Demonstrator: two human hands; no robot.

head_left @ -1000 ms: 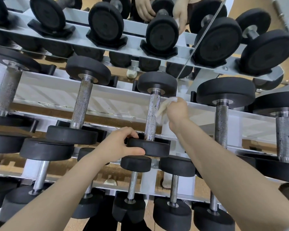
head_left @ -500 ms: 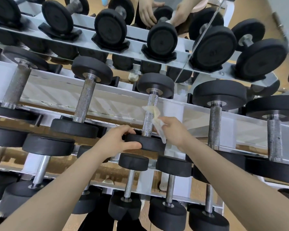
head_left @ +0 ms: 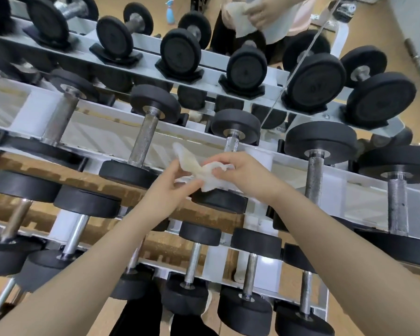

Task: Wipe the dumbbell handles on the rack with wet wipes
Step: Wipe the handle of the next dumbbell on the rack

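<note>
A white rack point(head_left: 121, 137) holds rows of black dumbbells with steel handles. Both hands hold a crumpled white wet wipe point(head_left: 199, 169) in front of the middle row. My left hand point(head_left: 170, 187) pinches its left part between thumb and fingers. My right hand point(head_left: 240, 175) pinches its right part. The wipe is off the metal. Behind the hands stands the dumbbell with the steel handle point(head_left: 232, 144) that shows only at its top end; its near black head point(head_left: 218, 200) lies just below the wipe.
Neighbouring handles stand left point(head_left: 143, 141) and right point(head_left: 314, 178) of the hands. A mirror behind the top row reflects a person holding a cloth point(head_left: 243, 20) and a blue spray bottle point(head_left: 170, 8). A lower row of small dumbbells point(head_left: 199, 238) lies beneath my forearms.
My left hand let go of the dumbbell's near head and rose to the wipe. My right hand came off the handle with the wipe. Both hands now hold it.
</note>
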